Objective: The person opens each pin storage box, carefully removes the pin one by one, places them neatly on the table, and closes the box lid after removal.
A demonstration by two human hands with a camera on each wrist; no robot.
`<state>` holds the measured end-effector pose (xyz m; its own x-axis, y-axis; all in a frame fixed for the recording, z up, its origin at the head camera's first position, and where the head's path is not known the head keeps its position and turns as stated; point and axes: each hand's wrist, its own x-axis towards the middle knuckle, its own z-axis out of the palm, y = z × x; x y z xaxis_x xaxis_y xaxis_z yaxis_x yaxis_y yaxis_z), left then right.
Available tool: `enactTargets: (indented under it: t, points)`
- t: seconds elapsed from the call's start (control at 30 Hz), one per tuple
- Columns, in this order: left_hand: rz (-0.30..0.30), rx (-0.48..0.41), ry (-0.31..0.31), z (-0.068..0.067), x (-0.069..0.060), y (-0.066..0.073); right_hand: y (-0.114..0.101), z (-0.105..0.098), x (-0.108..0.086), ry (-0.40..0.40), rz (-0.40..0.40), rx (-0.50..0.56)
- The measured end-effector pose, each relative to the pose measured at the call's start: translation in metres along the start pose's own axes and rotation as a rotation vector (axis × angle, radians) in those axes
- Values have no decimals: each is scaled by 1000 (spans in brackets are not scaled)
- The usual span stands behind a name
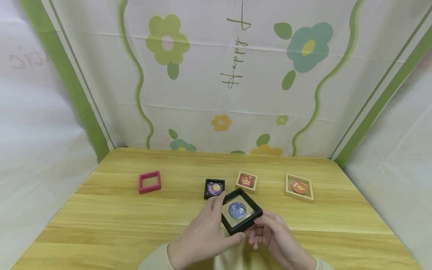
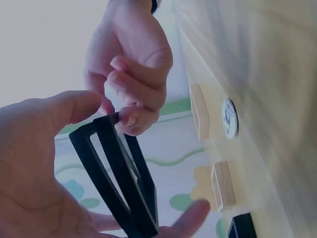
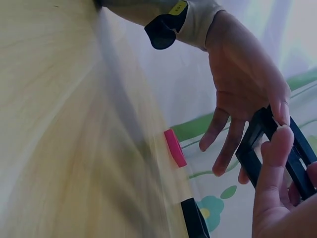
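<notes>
The left hand [image 1: 204, 229] gripped a tilted black square frame [image 1: 248, 224] along its edge from 6 to 10 o'clock; the right hand [image 1: 276, 235] pinched it near 4 o'clock. It had no long axis and lay at 2 o'clock from the left hand, 10 from the right, both touching. A round badge [image 2: 230, 119] rested on the desk [image 1: 101, 228], probably the one showing through the frame; a pink frame [image 1: 150, 190] sat at 10 o'clock.
</notes>
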<state>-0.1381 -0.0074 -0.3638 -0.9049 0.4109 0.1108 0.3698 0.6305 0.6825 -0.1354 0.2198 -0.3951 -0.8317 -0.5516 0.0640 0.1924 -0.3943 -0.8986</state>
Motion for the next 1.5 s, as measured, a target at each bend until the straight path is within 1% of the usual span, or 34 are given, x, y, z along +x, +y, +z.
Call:
enactTargets:
  t: [0.1,0.23,0.37,0.47,0.5,0.6,0.77,1.0,1.17,1.27,1.4,1.5]
  points:
    - [-15,-107,-25,-1,1,0,-2,2,-2,18,-4,-5]
    - [-18,-267,-13,-2,5,-2,-4,5,-3,44,5,-3]
    - [-35,-472,-8,0,10,-5,-5,8,-4,72,-7,-8]
    - [-66,-611,-20,1,13,-7,-6,9,-5,95,-11,-29]
    - [-80,-647,-25,1,13,-7,-6,9,-5,103,-10,-40]
    - [-103,-714,-26,1,14,-7,-5,10,-5,143,20,-60]
    - [-119,-755,-29,0,15,-6,-4,10,-4,167,51,-76]
    - [-159,-820,-36,0,15,-7,-3,11,-3,135,25,-65]
    - [-169,-800,-31,0,16,-6,-2,10,-3,120,38,-55]
    - [-194,-790,-33,-1,16,-5,-1,9,-3,106,50,-50]
    - [-217,-847,-53,-1,16,-4,0,8,-3,83,35,-63]
    - [-220,-893,-67,-2,15,-3,1,8,-3,84,31,-71]
